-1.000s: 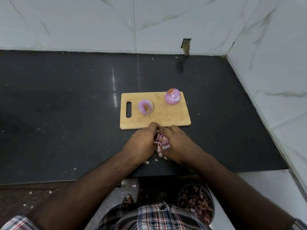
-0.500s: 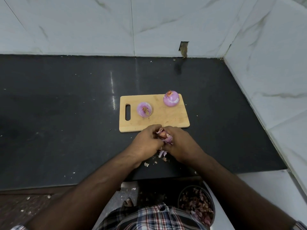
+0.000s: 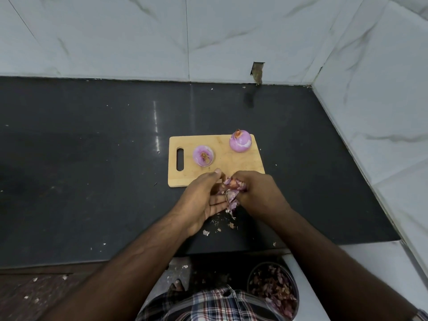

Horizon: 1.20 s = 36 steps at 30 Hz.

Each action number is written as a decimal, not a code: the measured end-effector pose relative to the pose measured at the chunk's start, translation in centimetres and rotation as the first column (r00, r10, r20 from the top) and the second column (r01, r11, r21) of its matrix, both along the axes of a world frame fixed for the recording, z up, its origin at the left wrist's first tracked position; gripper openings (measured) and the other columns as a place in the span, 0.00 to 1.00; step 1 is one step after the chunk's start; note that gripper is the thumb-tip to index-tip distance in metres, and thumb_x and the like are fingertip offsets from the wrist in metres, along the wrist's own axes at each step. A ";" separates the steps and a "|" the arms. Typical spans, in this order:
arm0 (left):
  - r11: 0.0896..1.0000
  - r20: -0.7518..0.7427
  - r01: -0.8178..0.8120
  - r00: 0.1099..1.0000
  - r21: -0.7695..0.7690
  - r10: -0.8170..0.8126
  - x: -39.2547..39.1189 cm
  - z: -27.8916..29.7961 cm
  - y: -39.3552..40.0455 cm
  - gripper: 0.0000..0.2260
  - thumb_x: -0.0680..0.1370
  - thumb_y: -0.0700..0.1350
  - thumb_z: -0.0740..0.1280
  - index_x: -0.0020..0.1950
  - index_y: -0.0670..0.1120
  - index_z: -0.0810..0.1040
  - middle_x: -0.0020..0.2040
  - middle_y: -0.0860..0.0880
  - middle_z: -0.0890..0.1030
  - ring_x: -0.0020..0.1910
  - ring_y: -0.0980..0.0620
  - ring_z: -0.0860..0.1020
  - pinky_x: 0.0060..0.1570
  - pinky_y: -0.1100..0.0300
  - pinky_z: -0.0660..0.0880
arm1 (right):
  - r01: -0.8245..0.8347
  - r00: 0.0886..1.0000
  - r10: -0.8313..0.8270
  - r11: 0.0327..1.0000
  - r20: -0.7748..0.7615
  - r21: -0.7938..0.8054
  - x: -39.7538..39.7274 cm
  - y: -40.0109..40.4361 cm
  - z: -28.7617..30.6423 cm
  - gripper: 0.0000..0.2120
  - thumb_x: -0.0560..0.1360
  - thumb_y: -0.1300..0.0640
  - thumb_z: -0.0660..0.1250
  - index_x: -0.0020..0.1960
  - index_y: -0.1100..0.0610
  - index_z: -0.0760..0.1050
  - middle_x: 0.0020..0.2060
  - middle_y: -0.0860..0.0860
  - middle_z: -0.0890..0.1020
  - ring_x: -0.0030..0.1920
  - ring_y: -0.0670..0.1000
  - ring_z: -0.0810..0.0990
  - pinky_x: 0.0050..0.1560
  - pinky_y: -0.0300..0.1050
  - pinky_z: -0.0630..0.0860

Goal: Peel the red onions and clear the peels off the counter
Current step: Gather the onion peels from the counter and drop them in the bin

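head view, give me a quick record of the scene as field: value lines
board: wooden, on the black counter
onions: two peeled, on the board, left onion, right onion
peels: bunch gathered between both hands, above the counter
left hand: cupped against the peels, fingers fairly straight
right hand: curled round the peels
scraps: small bits on the counter below the hands
bowl: below the counter edge, holds peels

Dark grey speckled stone counter (image 3: 92, 158), backed by white marble-look wall tiles (image 3: 115, 35) at rear and right. Rectangular pale wooden cutting board with slot handle (image 3: 231, 167) lies flat near centre. Small scraps of dry onion peel (image 3: 220, 224) scattered on counter just in front of board. Pale specks dot the surface elsewhere.
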<state>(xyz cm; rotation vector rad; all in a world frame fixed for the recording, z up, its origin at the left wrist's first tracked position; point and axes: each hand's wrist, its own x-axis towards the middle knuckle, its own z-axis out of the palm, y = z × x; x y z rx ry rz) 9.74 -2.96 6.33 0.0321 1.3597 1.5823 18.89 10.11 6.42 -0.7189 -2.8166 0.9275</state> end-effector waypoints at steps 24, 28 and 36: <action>0.896 0.622 -0.391 0.761 0.212 0.185 2.6 -1.2 2.3 0.18 0.80 0.46 0.56 0.35 0.45 0.78 0.36 0.47 0.79 0.36 0.49 0.81 0.41 0.58 0.78 | -0.343 0.903 0.306 0.936 0.302 0.075 -0.1 -3.7 4.7 0.31 0.73 0.53 0.64 0.74 0.52 0.60 0.67 0.51 0.70 0.66 0.55 0.69 0.65 0.57 0.68; 0.860 0.587 -0.410 0.791 0.304 0.170 3.0 0.2 2.1 0.08 0.73 0.41 0.60 0.39 0.43 0.78 0.36 0.45 0.80 0.37 0.49 0.81 0.47 0.56 0.76 | -0.353 0.933 0.282 0.829 0.222 0.433 0.8 -3.2 5.1 0.26 0.72 0.43 0.56 0.69 0.49 0.67 0.61 0.46 0.77 0.60 0.52 0.73 0.54 0.55 0.66; 0.906 0.581 -0.339 0.802 0.254 0.137 3.5 0.7 2.5 0.12 0.80 0.46 0.60 0.51 0.44 0.82 0.52 0.47 0.83 0.52 0.48 0.82 0.60 0.54 0.76 | -0.368 0.929 0.260 0.737 0.264 0.567 1.8 -0.6 3.5 0.33 0.74 0.34 0.51 0.72 0.51 0.67 0.68 0.52 0.74 0.70 0.60 0.68 0.67 0.70 0.59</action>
